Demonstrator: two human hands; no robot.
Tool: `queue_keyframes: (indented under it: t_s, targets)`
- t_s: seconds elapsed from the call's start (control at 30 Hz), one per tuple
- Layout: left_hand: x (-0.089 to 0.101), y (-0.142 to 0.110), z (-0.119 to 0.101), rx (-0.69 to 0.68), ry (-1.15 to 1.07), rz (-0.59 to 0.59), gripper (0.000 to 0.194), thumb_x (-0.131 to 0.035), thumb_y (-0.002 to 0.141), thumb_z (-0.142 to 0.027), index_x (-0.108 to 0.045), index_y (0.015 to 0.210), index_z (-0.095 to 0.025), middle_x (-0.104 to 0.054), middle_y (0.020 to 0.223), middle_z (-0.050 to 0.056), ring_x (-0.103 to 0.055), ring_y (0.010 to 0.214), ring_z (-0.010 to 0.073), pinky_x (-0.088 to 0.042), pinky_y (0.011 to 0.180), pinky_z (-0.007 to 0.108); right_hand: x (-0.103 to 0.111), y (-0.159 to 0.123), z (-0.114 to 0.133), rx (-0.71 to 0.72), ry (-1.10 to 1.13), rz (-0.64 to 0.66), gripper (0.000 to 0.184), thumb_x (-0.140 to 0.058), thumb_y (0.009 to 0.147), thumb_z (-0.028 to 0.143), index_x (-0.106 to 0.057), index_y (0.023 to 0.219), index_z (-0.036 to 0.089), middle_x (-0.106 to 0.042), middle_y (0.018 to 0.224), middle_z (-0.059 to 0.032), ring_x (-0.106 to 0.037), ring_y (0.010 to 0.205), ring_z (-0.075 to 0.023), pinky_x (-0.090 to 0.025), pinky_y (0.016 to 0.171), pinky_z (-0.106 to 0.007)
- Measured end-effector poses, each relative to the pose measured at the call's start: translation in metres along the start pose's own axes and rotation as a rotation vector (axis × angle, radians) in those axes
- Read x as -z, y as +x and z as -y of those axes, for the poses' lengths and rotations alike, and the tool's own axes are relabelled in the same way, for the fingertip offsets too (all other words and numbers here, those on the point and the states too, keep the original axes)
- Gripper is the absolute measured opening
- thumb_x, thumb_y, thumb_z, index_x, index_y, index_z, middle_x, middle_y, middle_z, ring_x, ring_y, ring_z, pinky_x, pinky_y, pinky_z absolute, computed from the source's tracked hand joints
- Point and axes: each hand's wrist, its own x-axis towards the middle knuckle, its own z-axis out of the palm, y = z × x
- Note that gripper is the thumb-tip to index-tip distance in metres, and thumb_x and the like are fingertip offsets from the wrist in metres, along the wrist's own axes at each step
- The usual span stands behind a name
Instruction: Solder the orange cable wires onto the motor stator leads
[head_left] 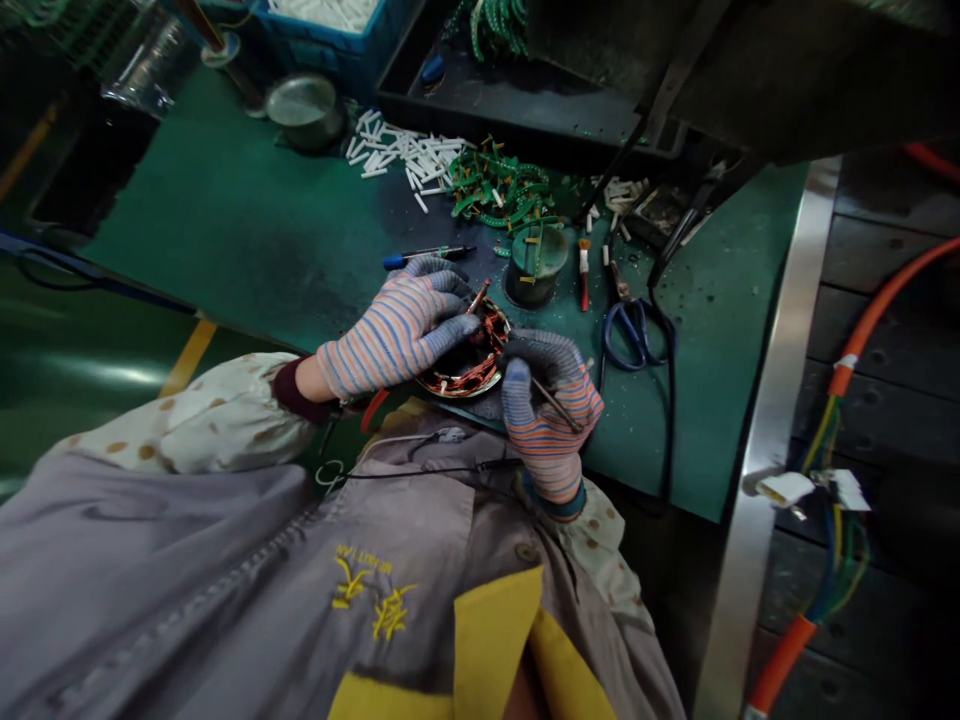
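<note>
A round motor stator [472, 365] wound with copper wire lies at the near edge of the green table [247, 230]. My left hand [397, 330], in a striped glove, rests over the stator's left side with fingers curled on its copper wire ends. My right hand [547, 410], also gloved, is closed in a pinch on a thin metal tool [555, 402] at the stator's right edge.
Blue-handled scissors [634, 335], a green cylinder [534, 265], a blue pen [427, 256], green circuit strips [499, 190], white sleeves [405, 155] and a metal bowl [304, 110] lie behind. A black tray [517, 100] sits at the back. Orange cables [874, 320] run at right.
</note>
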Motion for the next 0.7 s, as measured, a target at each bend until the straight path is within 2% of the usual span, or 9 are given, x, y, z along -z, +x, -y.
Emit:
queue_keyframes:
  t_s: [0.27,0.47,0.7]
  targets:
    - [-0.0015,0.0019,0.0006,-0.026,-0.013,-0.010,0.050,-0.049,0.115,-0.053,-0.081,0.093,-0.021,-0.075,0.106,0.013,-0.069,0.120,0.0387,-0.043,0.127,0.067,0.0051,-0.0002,0.0014,-0.028,0.033,0.043,0.014,-0.065,0.111,0.033,-0.079,0.109,0.028,-0.087,0.111,-0.0067,-0.085,0.105,-0.0258,-0.071,0.100,-0.043]
    - [-0.0026,0.0012,0.0035,-0.050,0.012,-0.001,0.059,-0.043,0.119,-0.058,-0.081,0.098,-0.019,-0.077,0.118,0.016,-0.069,0.123,0.0396,-0.043,0.125,0.065,0.0037,-0.0008,0.0026,-0.004,0.018,0.021,0.014,-0.065,0.112,0.030,-0.078,0.109,0.027,-0.087,0.111,-0.0070,-0.085,0.107,-0.0249,-0.071,0.100,-0.041]
    - [-0.0027,0.0014,0.0031,-0.065,0.052,0.008,0.062,-0.039,0.120,-0.059,-0.079,0.095,-0.020,-0.077,0.118,0.017,-0.068,0.119,0.0391,-0.046,0.120,0.063,0.0039,-0.0013,-0.0035,0.030,0.027,-0.001,0.011,-0.067,0.112,0.028,-0.078,0.108,0.027,-0.088,0.108,-0.0043,-0.086,0.101,-0.0240,-0.071,0.095,-0.040]
